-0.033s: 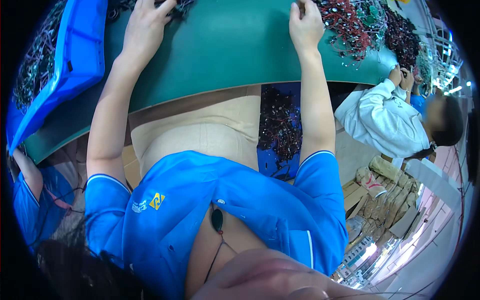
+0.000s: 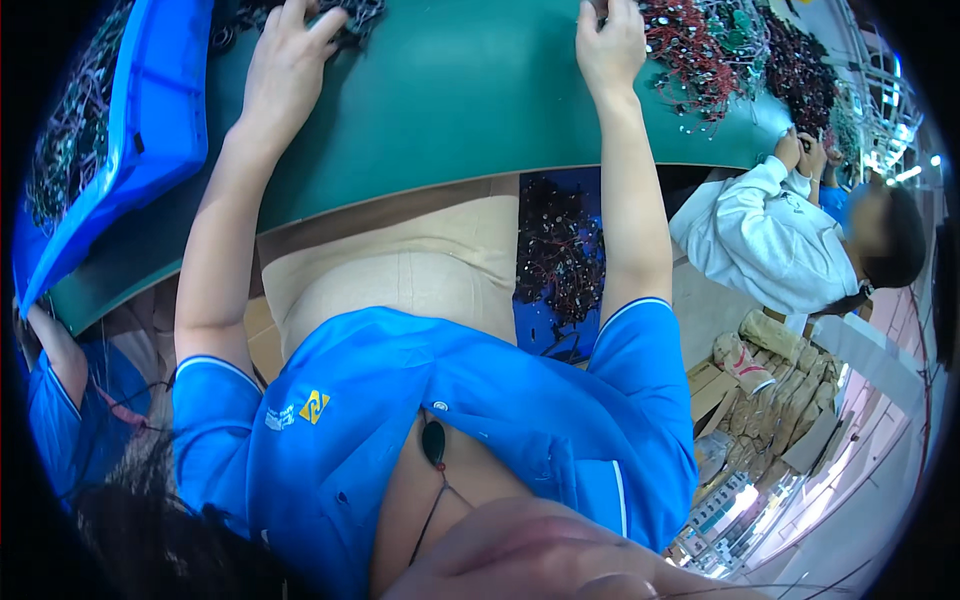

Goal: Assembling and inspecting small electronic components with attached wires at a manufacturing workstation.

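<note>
My left hand [image 2: 285, 75] rests over a small heap of dark wired parts [image 2: 362, 25] on the green tabletop [image 2: 450, 95]. Its thumb and fingers are spread, and nothing is seen gripped in them. At the upper edge, my right hand [image 2: 612, 55] is beside a pile of small parts with red wires [image 2: 685, 60]. Its fingers are curled and the thumb lies near them. The view's top edge cuts off the fingertips, so what they hold cannot be made out.
A blue plastic bin [image 2: 165, 110] with green-wired parts [image 2: 70, 130] stands at left. More wired parts [image 2: 800, 70] lie at far right, near a co-worker in a pale sweatshirt [image 2: 770, 235]. Below the table edge is a blue container of parts [image 2: 558, 250]. Another person's arm [image 2: 60, 350] shows at left.
My left hand has shifted slightly toward me, its thumb and fingers a little lower in view. The right hand's fingers have parted slightly from the thumb.
</note>
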`<action>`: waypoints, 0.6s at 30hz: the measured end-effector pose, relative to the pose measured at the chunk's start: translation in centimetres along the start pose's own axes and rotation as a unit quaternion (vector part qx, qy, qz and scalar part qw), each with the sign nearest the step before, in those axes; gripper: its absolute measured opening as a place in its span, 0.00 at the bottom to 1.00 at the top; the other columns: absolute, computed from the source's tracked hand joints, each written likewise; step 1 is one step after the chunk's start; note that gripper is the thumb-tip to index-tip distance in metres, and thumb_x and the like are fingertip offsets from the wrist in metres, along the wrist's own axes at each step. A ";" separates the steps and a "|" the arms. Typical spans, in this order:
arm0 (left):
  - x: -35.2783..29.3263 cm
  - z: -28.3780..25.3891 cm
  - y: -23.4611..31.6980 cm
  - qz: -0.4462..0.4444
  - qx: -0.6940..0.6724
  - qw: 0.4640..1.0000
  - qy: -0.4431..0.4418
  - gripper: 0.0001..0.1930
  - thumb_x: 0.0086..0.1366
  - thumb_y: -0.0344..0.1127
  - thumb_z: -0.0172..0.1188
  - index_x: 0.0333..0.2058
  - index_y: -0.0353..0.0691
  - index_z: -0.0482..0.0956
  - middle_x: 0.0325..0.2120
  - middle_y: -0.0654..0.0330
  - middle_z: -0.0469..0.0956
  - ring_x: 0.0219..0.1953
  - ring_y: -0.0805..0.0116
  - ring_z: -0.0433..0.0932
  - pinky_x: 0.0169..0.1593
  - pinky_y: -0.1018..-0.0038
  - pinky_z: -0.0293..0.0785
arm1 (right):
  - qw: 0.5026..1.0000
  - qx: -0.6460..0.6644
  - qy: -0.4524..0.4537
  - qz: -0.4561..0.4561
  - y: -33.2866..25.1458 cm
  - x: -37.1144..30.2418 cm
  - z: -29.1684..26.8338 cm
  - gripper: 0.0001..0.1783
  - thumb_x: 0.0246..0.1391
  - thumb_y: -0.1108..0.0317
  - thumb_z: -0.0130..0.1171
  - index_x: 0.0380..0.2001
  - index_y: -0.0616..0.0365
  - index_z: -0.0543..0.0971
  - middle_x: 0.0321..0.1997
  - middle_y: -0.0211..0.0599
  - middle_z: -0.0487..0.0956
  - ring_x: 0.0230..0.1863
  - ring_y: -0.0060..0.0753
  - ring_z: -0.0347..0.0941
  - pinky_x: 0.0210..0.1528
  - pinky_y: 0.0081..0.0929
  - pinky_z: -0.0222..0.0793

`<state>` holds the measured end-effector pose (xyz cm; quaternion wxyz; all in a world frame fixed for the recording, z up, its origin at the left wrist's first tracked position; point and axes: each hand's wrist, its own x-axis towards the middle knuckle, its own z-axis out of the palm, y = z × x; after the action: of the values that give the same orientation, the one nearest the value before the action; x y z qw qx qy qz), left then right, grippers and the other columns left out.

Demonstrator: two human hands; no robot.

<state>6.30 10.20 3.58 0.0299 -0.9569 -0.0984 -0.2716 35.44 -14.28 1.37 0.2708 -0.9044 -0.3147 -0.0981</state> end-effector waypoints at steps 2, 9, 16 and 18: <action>-1.1 0.0 -0.1 -0.032 -0.069 0.997 -0.021 0.16 0.55 0.26 0.62 0.43 0.43 0.73 0.41 0.54 0.70 0.40 0.56 0.72 0.43 0.66 0.71 | 0.996 -0.073 0.053 0.022 0.6 2.8 1.1 0.31 0.49 0.52 0.60 0.56 0.48 0.69 0.59 0.43 0.66 0.57 0.48 0.65 0.55 0.57 0.62; -3.2 -0.8 0.3 -0.113 -0.142 0.983 -0.019 0.16 0.55 0.31 0.65 0.42 0.39 0.74 0.37 0.57 0.70 0.37 0.60 0.71 0.42 0.70 0.70 | 0.990 -0.076 0.103 0.054 0.9 5.1 -3.1 0.23 0.49 0.58 0.60 0.49 0.51 0.73 0.55 0.45 0.69 0.53 0.53 0.65 0.47 0.50 0.68; -2.3 -1.1 1.4 -0.248 -0.330 0.910 -0.043 0.16 0.57 0.30 0.65 0.44 0.41 0.74 0.31 0.62 0.70 0.29 0.73 0.70 0.32 0.81 0.67 | 0.930 -0.324 0.170 -0.024 -3.5 2.5 -2.0 0.10 0.50 0.65 0.58 0.38 0.51 0.77 0.40 0.38 0.75 0.38 0.42 0.70 0.35 0.35 0.69; -2.8 -1.0 1.5 -0.296 -0.452 0.841 -0.029 0.14 0.60 0.28 0.63 0.45 0.41 0.74 0.29 0.64 0.70 0.27 0.76 0.69 0.29 0.83 0.65 | 0.910 -0.315 0.256 -0.084 -4.5 0.8 -0.7 0.08 0.50 0.68 0.57 0.35 0.47 0.79 0.35 0.32 0.76 0.33 0.38 0.71 0.29 0.30 0.68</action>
<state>3.80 8.13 2.94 -0.4904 -0.7972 -0.2443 -0.2538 33.30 -11.30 4.19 0.0335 -0.8571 -0.2617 -0.4425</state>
